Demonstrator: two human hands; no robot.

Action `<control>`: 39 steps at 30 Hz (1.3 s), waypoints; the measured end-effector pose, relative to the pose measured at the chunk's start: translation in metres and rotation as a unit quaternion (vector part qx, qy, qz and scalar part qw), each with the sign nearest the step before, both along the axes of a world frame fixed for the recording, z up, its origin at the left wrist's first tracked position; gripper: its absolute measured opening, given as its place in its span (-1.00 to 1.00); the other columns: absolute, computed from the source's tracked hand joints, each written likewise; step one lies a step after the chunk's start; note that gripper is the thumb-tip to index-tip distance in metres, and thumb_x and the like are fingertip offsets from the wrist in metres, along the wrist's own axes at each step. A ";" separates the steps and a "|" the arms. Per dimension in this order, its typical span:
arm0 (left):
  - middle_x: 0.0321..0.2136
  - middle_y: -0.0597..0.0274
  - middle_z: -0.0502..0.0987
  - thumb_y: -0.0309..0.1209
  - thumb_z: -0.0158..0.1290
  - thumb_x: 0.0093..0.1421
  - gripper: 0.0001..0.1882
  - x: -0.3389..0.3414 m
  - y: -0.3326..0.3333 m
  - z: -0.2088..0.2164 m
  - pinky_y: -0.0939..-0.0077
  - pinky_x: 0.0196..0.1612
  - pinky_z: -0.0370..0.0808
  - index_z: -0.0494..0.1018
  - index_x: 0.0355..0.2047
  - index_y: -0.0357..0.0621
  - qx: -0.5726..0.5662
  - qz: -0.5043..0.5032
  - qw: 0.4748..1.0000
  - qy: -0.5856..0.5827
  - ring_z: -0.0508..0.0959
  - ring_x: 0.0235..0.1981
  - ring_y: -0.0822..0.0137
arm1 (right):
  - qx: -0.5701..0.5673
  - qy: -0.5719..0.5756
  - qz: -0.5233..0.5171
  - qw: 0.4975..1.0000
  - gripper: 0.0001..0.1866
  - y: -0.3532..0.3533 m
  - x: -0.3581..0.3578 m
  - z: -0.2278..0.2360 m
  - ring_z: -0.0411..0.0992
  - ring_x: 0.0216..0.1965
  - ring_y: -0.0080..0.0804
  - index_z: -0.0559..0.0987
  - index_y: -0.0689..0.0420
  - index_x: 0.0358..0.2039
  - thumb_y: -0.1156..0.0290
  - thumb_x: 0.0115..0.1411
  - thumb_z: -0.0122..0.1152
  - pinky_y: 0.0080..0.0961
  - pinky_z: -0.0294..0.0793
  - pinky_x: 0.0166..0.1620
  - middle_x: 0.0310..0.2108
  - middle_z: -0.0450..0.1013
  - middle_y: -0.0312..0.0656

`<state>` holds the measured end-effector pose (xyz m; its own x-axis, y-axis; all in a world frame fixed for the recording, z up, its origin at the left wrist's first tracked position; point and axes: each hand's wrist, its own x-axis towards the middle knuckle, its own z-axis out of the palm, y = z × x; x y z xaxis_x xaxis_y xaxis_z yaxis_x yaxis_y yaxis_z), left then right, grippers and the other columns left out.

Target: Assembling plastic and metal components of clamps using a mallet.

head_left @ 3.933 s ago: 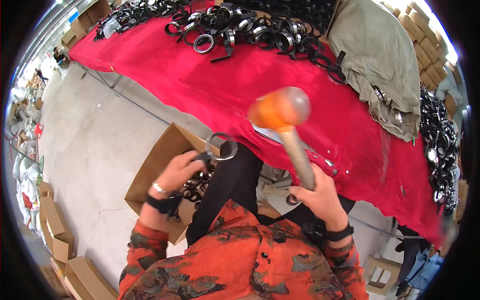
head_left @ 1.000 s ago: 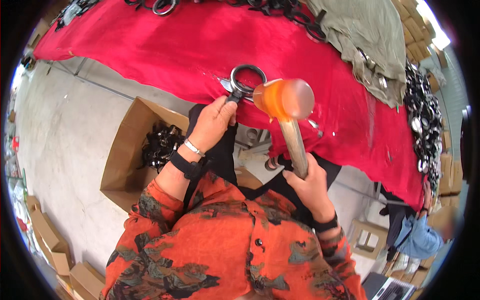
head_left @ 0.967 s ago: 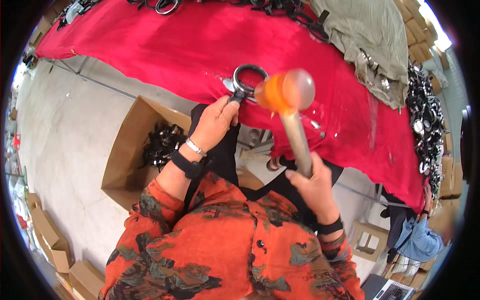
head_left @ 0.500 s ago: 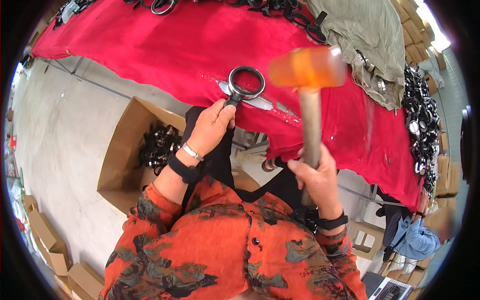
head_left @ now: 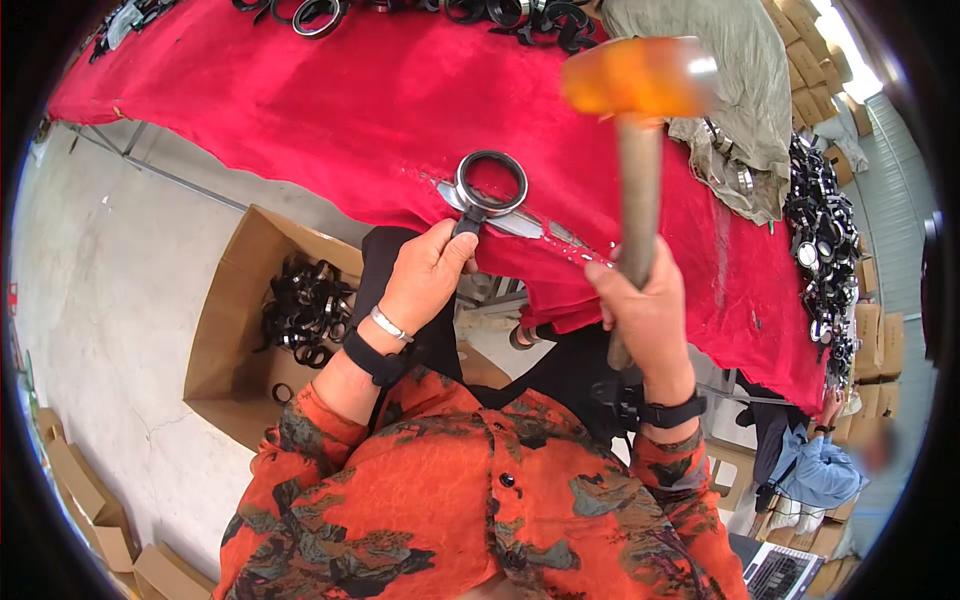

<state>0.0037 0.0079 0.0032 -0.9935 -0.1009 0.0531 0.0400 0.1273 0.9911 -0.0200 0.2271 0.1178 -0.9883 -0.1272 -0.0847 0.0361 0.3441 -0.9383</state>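
My left hand (head_left: 428, 278) is closed round the short black handle of a ring-shaped part (head_left: 462, 200), which has a silver metal band and a black rim. It is held over the edge of the table, above a worn gap in the red cloth where a greyish surface (head_left: 518, 224) shows. To the right, my right hand (head_left: 643, 306) grips the wooden handle of a mallet (head_left: 640, 190). The mallet's amber, translucent head (head_left: 625, 78) is raised higher than the ring and apart from it, slightly blurred.
Red cloth (head_left: 300, 120) covers the table. Several ring parts (head_left: 318, 14) line its far edge, and more are heaped at the right (head_left: 825, 240) by a grey-green sheet (head_left: 730, 60). A cardboard box (head_left: 222, 335) with black parts stands at lower left. Another person (head_left: 815, 465) sits at far right.
The mallet has risen, moving up and slightly right with my right hand. My left hand still holds the ring part in nearly the same place. The whole view has shifted a little.
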 end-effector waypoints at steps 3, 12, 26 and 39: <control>-0.57 0.33 0.50 -0.20 -0.11 0.34 -0.67 0.000 0.003 -0.002 0.64 -0.46 0.37 0.40 -0.44 -0.21 -0.008 -0.004 1.000 0.009 0.42 -0.54 0.55 | 0.223 0.008 0.064 0.973 -0.64 0.006 -0.014 -0.028 0.42 -0.51 -0.19 0.39 0.31 -0.28 0.39 -0.02 0.29 -0.32 0.41 -0.40 -0.54 0.40 0.03; -0.64 0.13 0.49 -0.20 -0.03 0.28 -0.68 -0.003 0.004 -0.007 0.40 -0.47 0.39 0.40 -0.45 -0.23 0.001 0.021 0.999 0.043 0.50 -0.60 0.24 | 0.255 0.148 0.070 0.953 -0.62 -0.008 -0.016 -0.010 0.43 -0.39 0.11 0.39 0.33 -0.27 0.36 -0.01 0.27 -0.23 0.41 -0.29 -0.46 0.41 0.20; -0.63 0.11 0.48 -0.19 -0.03 0.28 -0.68 -0.001 0.004 -0.010 0.38 -0.49 0.38 0.39 -0.43 -0.22 -0.006 0.021 0.999 0.043 0.48 -0.61 0.18 | 0.312 0.107 0.130 0.935 -0.66 -0.011 -0.047 -0.011 0.29 -0.53 0.07 0.36 0.31 -0.34 0.38 -0.03 0.26 -0.26 0.38 -0.37 -0.54 0.36 0.15; -0.63 0.02 0.44 -0.13 -0.05 0.29 -0.62 0.000 0.001 -0.013 0.31 -0.48 0.37 0.38 -0.44 -0.24 -0.048 0.030 0.998 0.042 0.48 -0.58 0.06 | 0.365 0.174 0.207 0.891 -0.74 -0.025 -0.021 0.026 0.41 -0.40 0.22 0.34 0.23 -0.31 0.47 0.01 0.18 -0.10 0.39 -0.38 -0.52 0.39 0.20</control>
<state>0.0037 0.0090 -0.0095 -0.9774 -0.1497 0.1489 0.1129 0.2254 0.9677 -0.0406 0.2017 0.1441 -0.8517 -0.5240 0.0085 -0.4857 0.7831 -0.3884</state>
